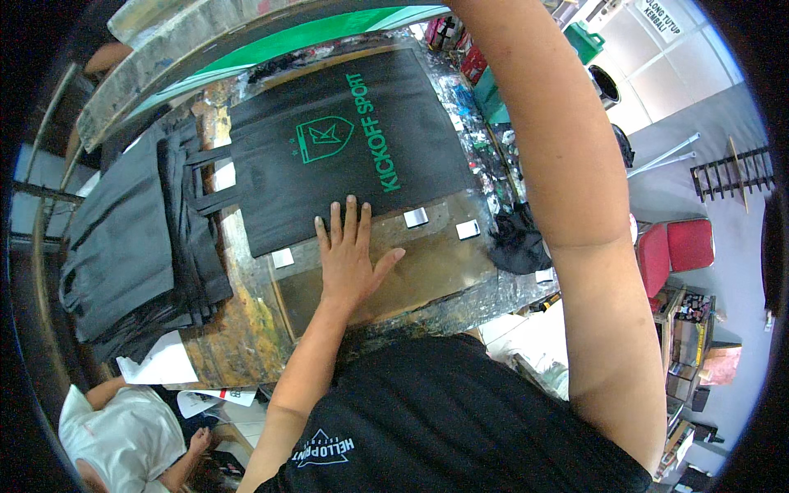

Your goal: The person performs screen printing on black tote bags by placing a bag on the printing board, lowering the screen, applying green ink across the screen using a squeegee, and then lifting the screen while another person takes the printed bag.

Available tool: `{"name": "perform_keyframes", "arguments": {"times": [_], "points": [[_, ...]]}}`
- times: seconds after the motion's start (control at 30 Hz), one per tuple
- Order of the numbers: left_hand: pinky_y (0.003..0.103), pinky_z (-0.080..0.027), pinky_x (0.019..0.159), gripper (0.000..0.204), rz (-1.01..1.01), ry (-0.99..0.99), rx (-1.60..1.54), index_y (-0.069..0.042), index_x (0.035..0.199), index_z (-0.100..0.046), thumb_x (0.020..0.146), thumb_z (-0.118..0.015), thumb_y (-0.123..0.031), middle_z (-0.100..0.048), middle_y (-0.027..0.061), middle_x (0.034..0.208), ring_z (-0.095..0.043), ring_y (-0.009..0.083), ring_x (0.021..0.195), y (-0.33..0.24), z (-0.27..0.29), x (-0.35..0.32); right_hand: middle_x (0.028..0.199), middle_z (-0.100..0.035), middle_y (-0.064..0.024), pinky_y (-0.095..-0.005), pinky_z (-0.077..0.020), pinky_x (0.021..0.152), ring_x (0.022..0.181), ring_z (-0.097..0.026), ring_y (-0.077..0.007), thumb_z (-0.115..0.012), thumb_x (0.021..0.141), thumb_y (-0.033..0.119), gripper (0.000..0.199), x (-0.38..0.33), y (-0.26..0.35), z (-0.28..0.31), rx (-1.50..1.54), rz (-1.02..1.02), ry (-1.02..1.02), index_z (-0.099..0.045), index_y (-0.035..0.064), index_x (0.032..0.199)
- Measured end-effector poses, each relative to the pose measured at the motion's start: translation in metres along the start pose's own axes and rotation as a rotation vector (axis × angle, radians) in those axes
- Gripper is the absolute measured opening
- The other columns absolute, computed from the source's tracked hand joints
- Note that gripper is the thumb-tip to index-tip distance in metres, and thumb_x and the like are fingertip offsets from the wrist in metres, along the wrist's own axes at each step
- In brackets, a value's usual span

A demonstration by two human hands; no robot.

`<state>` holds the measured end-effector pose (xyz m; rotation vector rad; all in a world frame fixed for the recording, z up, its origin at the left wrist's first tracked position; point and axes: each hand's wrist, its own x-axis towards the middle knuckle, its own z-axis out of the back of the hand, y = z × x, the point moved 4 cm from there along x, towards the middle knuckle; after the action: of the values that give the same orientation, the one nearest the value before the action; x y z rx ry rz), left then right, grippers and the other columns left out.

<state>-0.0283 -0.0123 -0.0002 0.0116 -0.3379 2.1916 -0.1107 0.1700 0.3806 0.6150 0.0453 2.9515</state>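
Observation:
A black fabric tote bag (283, 185) lies flat on the printing board (394, 287), with a green printed shield emblem and green lettering on it. My left hand (349, 251) rests palm down at the bag's near edge, fingers spread and fingertips on the fabric, its palm over the bare board. The bag's handles point left. My right arm is raised along the right side and leaves the picture at the top, so the right hand is out of sight. Above the bag's far side stands a tilted frame (173, 70) with a green-coated screen (320, 37).
A pile of black tote bags (123, 238) lies on the left of the paint-stained table (238, 345). Small white tabs (416, 217) sit on the board. A crumpled black cloth (518, 238) is at its right. Another person (123, 435) sits at lower left; a red chair (686, 245) stands right.

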Motion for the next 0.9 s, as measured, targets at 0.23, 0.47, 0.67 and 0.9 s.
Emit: {"name": "perform_keyframes", "arguments": {"times": [0.23,0.47,0.67,0.9], "points": [[0.062,-0.002,0.125,0.098,0.014,0.061,-0.048,-0.004,0.159,-0.036,0.092,-0.054,-0.072,-0.023,0.0184,0.17,-0.013,0.0406,0.158,-0.002,0.005,-0.003,0.067,-0.056,0.0003,-0.0246,-0.0378,0.045,0.058,-0.048,-0.008,-0.035,0.096,0.083,0.079,-0.001,-0.007,-0.006,-0.004,0.096,-0.203,-0.061,0.0124,0.073],[0.062,-0.004,0.125,0.096,0.047,0.017,-0.027,-0.005,0.159,-0.037,0.092,-0.057,-0.07,-0.023,0.0225,0.169,-0.014,0.0416,0.158,-0.001,0.012,-0.01,0.068,-0.059,-0.001,-0.0243,-0.0404,0.046,0.059,-0.052,-0.0094,-0.038,0.097,0.081,0.078,-0.003,0.004,0.005,-0.023,0.016,-0.075,-0.065,0.0109,0.076],[0.065,-0.007,0.123,0.089,0.342,-0.107,0.002,-0.014,0.16,-0.038,0.094,-0.056,-0.07,-0.022,0.0313,0.165,-0.014,0.0492,0.155,0.039,0.047,-0.026,0.07,-0.06,-0.0015,-0.0275,-0.0432,0.047,0.06,-0.054,-0.0098,-0.036,0.096,0.083,0.08,-0.004,-0.008,0.0,0.005,0.096,-0.12,-0.065,0.0106,0.078],[0.073,-0.017,0.117,0.076,0.672,0.003,0.122,-0.03,0.162,-0.036,0.098,-0.044,-0.072,-0.02,0.0421,0.16,-0.017,0.0586,0.151,0.082,0.041,-0.045,0.071,-0.062,-0.0039,-0.0393,-0.0509,0.071,0.064,-0.056,-0.0131,-0.031,0.096,0.084,0.082,0.003,-0.005,0.0,0.011,0.133,-0.104,-0.065,0.0103,0.08]]}}
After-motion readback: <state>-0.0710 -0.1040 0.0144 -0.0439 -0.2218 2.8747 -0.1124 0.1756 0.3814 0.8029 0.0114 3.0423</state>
